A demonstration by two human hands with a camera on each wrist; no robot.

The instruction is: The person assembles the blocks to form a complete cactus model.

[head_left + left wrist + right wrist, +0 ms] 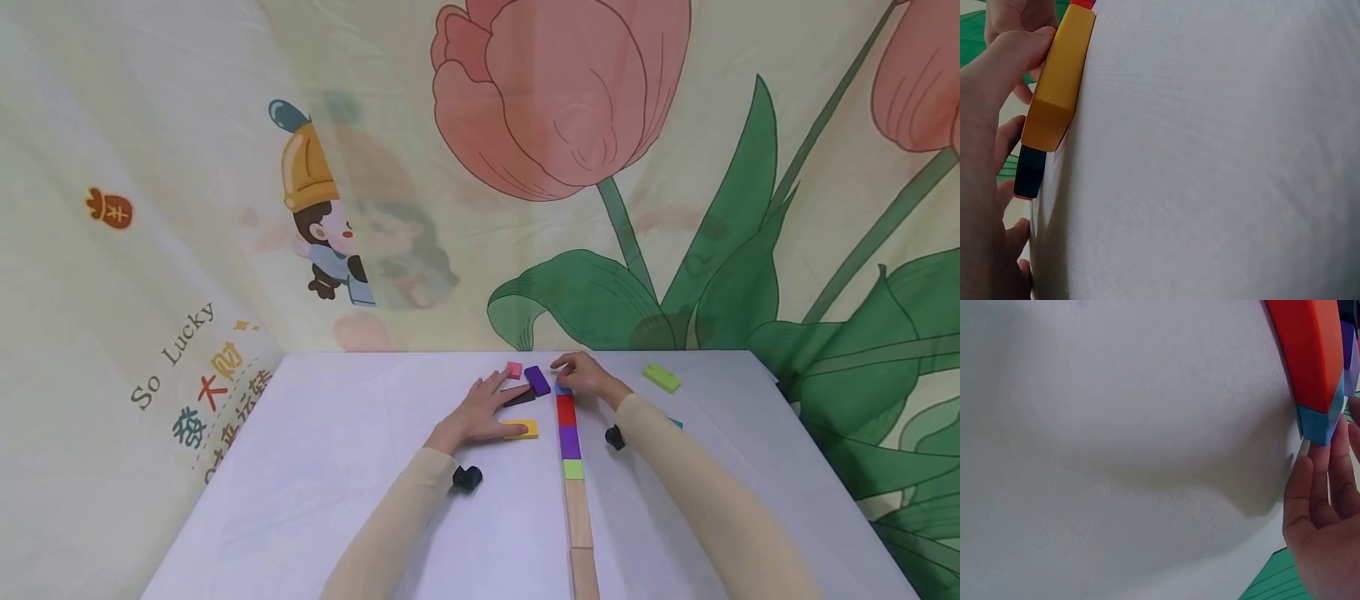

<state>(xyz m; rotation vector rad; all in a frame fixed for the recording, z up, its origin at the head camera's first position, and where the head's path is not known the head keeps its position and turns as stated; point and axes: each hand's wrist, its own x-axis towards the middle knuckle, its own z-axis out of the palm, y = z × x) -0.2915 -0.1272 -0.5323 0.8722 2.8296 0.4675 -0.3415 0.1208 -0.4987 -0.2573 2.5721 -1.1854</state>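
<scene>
A row of blocks runs away from me down the table: wooden blocks (577,512) nearest, then light green (573,469), purple (571,442) and red (566,410). A small blue block (1317,427) ends it against the red one. My right hand (588,375) is at that far end, its fingertips touching the blue block. My left hand (480,411) lies spread to the left of the row. Its thumb rests on a yellow block (1059,81), and another finger reaches the black block (519,397). A loose purple block (537,381) and a pink block (514,370) lie just beyond.
A light green block (662,377) lies at the back right. A turquoise block (677,422) shows partly behind the right sleeve. The white tabletop (300,492) meets a printed cloth backdrop (420,250) at its far edge.
</scene>
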